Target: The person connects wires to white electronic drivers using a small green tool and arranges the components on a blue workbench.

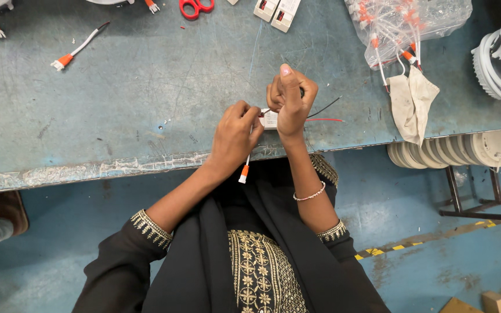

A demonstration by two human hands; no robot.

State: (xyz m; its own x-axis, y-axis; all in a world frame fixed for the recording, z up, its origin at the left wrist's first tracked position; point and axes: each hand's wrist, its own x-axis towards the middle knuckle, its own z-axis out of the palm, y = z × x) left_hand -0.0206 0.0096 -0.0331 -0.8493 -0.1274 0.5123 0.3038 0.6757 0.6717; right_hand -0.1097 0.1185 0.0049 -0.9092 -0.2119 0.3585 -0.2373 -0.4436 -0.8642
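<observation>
left hand [234,134]: Your fingers are pinched shut on a white lead [247,163]. The pinch is at the top end of it, right by your thumb.
right hand [290,98]: Your fist is closed. The thumb stands straight up. It grips the top of a small white box [269,120] and the thin wires that come out of it.
box: It sits between your two hands, under your right fist and just to the right of your left fingertips. Most of it is hidden.
lead: It is long and thin. It hangs down from your left fingers, toward your body, past the edge of the table [117,104]. Its orange plug [243,174] is at the bottom end.
key spot: The top end of the lead meets the box just right of your left thumb. Your left hand is the nearer one to that spot. You cannot see if the lead touches the box.
black wire [326,106]: It goes out to the right of your right hand and slants up.
red wire [325,120]: It goes out to the right of your right hand, lying flat, just under the black one.
spare lead [79,47]: It lies far to the upper left of your left hand.
scissors [195,7]: They are well above your left hand, at the far edge.
bag [404,26]: It holds more leads, up and to the right of your right hand.
</observation>
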